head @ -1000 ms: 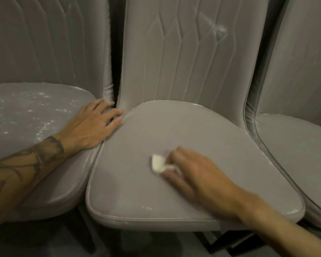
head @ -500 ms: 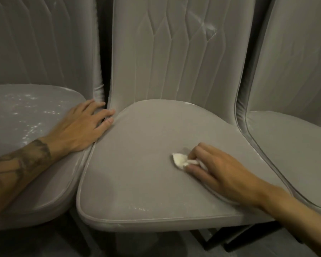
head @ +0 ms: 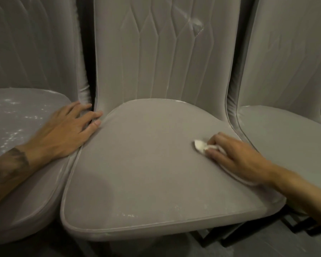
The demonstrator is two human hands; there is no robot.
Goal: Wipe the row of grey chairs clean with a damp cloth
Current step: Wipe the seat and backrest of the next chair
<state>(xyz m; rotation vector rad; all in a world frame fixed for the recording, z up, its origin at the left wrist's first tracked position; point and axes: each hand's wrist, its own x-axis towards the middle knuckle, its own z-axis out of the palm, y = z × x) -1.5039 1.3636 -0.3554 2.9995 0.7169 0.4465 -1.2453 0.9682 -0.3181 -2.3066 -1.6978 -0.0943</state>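
Observation:
Three grey padded chairs stand side by side. The middle chair's seat (head: 146, 164) fills the centre of the view. My right hand (head: 235, 156) lies on its right side and pinches a small white cloth (head: 200, 145) against the cushion; most of the cloth is hidden under the fingers. My left hand (head: 67, 132) rests flat with straight fingers on the right edge of the left chair's seat (head: 17, 127), fingertips touching the gap between the two seats. That left seat shows shiny wet specks.
The right chair's seat (head: 289, 138) sits close beside my right hand. Tall quilted backrests (head: 165, 52) rise behind all the seats. Black chair legs (head: 211, 236) and a dark floor show below the front edges.
My right hand has slid the cloth across the middle seat from its centre to its right side. My left hand has stayed on the left seat's edge.

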